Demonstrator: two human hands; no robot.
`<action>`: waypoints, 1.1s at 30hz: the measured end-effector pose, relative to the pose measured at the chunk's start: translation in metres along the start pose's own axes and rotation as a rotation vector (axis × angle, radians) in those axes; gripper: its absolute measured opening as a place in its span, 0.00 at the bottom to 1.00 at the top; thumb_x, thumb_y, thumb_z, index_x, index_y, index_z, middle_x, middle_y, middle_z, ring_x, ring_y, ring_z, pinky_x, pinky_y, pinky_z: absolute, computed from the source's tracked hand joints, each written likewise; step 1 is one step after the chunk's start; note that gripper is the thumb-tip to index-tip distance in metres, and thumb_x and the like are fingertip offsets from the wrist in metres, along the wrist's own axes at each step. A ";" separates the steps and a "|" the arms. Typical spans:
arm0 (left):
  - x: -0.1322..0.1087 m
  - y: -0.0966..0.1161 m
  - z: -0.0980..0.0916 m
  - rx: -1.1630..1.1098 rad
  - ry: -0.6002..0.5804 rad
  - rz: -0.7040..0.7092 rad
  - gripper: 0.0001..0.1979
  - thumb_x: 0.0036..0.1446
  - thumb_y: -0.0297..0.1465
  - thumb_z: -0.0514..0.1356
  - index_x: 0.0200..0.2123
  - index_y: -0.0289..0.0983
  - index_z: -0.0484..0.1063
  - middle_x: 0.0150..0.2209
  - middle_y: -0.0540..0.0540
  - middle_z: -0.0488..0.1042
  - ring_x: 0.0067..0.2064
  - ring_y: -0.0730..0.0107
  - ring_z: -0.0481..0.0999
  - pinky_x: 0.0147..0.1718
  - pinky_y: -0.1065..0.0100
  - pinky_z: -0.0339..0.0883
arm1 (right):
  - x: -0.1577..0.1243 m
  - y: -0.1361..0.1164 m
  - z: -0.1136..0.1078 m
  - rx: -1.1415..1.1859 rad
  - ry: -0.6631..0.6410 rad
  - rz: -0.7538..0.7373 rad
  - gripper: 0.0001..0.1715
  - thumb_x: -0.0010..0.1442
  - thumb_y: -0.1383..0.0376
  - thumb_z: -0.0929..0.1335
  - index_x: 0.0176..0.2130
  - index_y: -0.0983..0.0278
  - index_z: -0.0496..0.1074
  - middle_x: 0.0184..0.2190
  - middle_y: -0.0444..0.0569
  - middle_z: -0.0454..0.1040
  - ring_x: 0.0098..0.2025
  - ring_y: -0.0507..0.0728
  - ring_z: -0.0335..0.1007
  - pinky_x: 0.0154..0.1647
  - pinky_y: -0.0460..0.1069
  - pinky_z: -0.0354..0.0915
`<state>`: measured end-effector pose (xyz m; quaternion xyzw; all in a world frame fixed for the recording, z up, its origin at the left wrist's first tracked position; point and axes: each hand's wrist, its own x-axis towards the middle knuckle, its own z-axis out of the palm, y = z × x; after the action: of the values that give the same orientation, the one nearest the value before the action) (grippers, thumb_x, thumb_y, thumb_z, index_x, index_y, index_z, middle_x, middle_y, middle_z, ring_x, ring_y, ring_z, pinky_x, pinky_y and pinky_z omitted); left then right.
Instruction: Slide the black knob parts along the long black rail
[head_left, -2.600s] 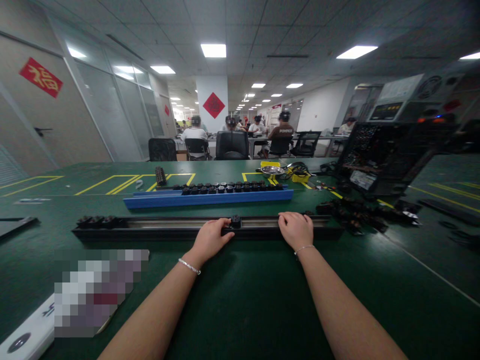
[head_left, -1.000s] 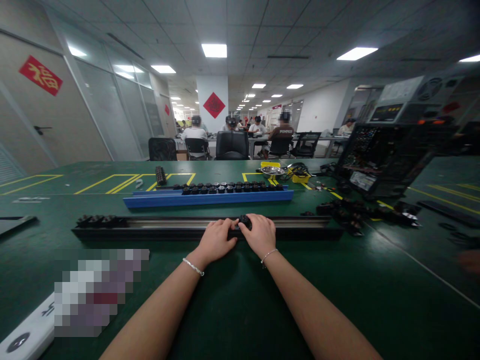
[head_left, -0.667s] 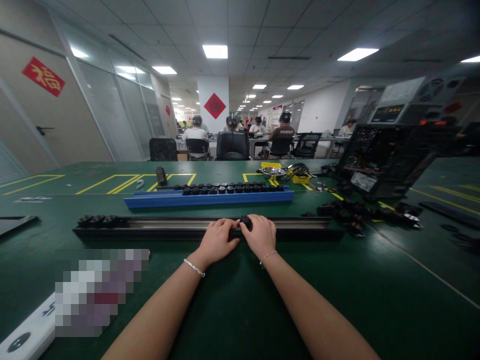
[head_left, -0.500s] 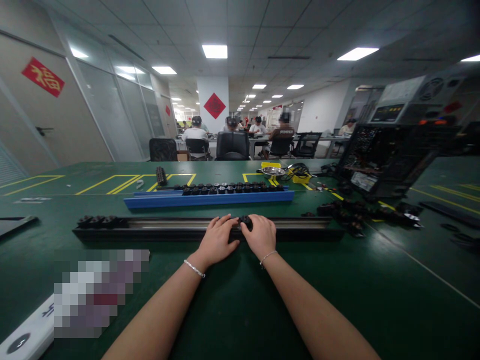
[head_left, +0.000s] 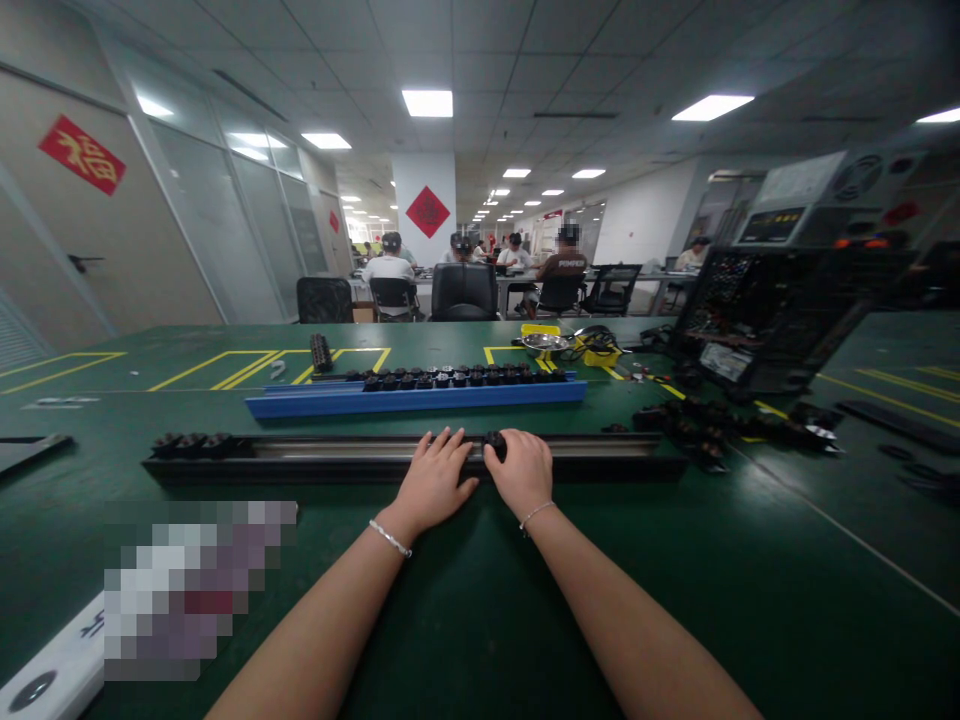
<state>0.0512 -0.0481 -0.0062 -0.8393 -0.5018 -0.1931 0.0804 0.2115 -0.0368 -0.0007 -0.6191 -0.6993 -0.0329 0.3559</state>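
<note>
Presently, the right hand (head_left: 523, 465) grasps a small black block (head_left: 494, 443) near the middle of the long black tray (head_left: 315, 470). At its nine o'clock, the left hand (head_left: 437, 475) is released, with the fingers spread over the tray's near edge. Inside, three black pieces (head_left: 193, 443) stand at the nine o'clock end. Toward twelve o'clock, a blue rail (head_left: 416, 400) lies apart, beyond the far edge. Green tabletop (head_left: 480, 600) extends to six o'clock, between the forearms.
</note>
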 end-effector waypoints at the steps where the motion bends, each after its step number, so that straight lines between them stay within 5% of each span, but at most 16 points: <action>1: 0.000 0.000 0.000 -0.005 0.001 0.000 0.25 0.56 0.40 0.55 0.55 0.39 0.64 0.61 0.40 0.61 0.64 0.53 0.54 0.61 0.47 0.45 | 0.000 0.000 0.000 -0.002 0.002 -0.001 0.15 0.58 0.59 0.62 0.40 0.65 0.71 0.41 0.53 0.75 0.46 0.59 0.65 0.51 0.53 0.52; 33: -0.002 0.001 -0.002 0.019 0.013 0.014 0.25 0.54 0.38 0.57 0.56 0.41 0.62 0.62 0.42 0.59 0.63 0.54 0.55 0.59 0.50 0.48 | 0.001 0.008 -0.006 -0.049 0.023 0.049 0.13 0.56 0.61 0.62 0.37 0.65 0.71 0.39 0.53 0.74 0.44 0.60 0.65 0.51 0.53 0.52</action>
<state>0.0512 -0.0509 -0.0047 -0.8407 -0.4973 -0.1932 0.0926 0.2215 -0.0371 0.0006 -0.6442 -0.6788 -0.0483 0.3492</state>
